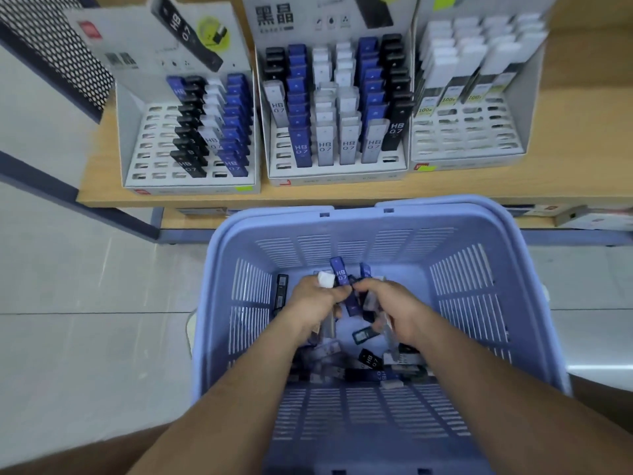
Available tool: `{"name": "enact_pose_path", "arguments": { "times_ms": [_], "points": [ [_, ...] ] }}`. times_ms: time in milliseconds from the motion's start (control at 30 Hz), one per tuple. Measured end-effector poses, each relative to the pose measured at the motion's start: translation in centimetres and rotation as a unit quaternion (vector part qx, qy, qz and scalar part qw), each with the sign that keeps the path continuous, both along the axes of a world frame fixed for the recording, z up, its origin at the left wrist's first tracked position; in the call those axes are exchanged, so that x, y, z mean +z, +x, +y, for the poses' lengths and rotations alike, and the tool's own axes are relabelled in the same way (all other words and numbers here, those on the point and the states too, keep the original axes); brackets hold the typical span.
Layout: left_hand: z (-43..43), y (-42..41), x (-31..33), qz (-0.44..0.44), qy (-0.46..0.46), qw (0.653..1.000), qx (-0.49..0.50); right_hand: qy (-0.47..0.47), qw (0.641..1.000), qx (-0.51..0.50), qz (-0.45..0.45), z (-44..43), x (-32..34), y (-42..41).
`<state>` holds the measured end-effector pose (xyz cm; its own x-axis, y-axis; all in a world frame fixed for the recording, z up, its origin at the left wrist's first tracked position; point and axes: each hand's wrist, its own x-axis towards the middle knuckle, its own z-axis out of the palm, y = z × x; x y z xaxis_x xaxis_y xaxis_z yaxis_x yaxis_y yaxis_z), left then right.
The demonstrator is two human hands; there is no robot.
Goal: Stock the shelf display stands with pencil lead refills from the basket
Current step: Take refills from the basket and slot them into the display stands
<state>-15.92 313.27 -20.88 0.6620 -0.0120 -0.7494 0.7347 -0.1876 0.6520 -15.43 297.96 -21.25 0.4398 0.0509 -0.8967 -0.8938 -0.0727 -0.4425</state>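
Stands: three, side by side on far shelf.
- Left stand: part filled.
- Middle stand: nearly full.
- Right stand: far rows filled only.

Basket: one, near, below shelf edge.
Refills: loose pile on basket floor, black, blue and clear. Count unreadable.

Left hand: inside basket, gripping a white and a blue refill.
Right hand: just right of it, fingers curled round clear refills.
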Motion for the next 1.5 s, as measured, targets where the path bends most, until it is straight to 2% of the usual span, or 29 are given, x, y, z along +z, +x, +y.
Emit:
{"name": "enact_pose_path", "arguments": {
  "times_ms": [200,333,467,667,733,933,1067,1200,1333,1367,1500],
  "points": [
    [-1.5,-1.3,3.9,-0.032,-0.080,0.993,0.078,0.187,0.974,-0.127,0.015,0.8,4.0,-1.8],
    [-2.3,-1.9,6.3,-0.057,-0.052,0.995,0.056,0.206,0.962,-0.180,-0.020,1.3,6.6,-2.3],
    [-2.5,-2.0,8.5,-0.090,-0.046,0.995,0.018,0.167,0.973,-0.138,-0.082,0.1,8.6,-2.1],
    [-1.7,-1.4,11.8,-0.133,-0.126,0.975,0.124,0.166,0.973,-0.075,-0.143,-1.1,12.2,-1.4],
    [-1.7,-1.1,12.7,-0.135,-0.128,0.967,0.173,0.149,0.975,-0.047,-0.159,-0.8,12.9,-1.3],
    [-3.1,-0.2,14.9,-0.152,-0.096,0.960,0.213,0.157,0.949,0.064,-0.267,-0.5,14.7,-0.7],
    [-3.7,0.6,16.1,-0.148,-0.079,0.969,0.183,0.129,0.932,0.116,-0.317,-0.4,15.7,-0.3],
    [-2.7,1.2,16.7,-0.129,-0.089,0.978,0.139,0.122,0.927,0.139,-0.325,-0.5,16.5,-0.2],
    [-1.8,1.1,17.2,-0.121,-0.019,0.988,0.093,0.172,0.939,0.080,-0.285,-0.9,16.4,-0.7],
    [-1.5,1.0,17.3,-0.137,-0.005,0.986,0.097,0.178,0.943,0.063,-0.274,-0.9,16.4,-0.8],
    [-1.0,0.8,18.0,-0.217,-0.040,0.969,0.110,0.188,0.945,0.042,-0.265,-0.9,16.2,-1.1]
  ]
}}
